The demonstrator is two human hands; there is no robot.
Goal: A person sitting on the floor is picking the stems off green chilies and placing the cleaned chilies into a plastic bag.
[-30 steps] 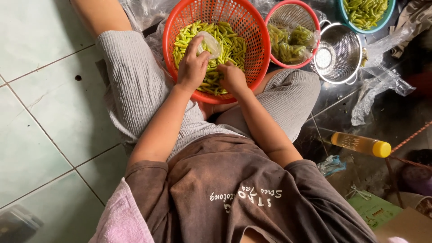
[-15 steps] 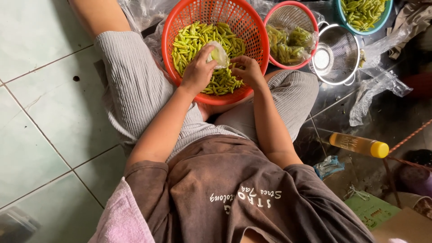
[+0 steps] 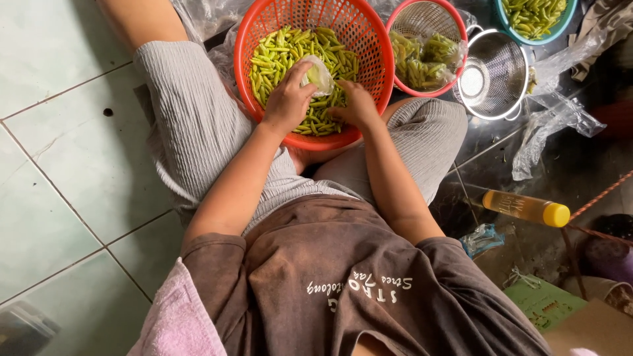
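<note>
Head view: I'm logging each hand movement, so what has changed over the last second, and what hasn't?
The left hand, still gripping the clear plastic bag, slid from the middle of the green beans toward the near rim of the orange basket. The right hand stayed low in the beans beside it. Basket, red strainer, metal colander and yellow-capped bottle stayed put.

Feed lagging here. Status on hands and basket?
Left hand grips small clear bag. Right hand in green beans. Orange basket on lap, unobstructed.
</note>
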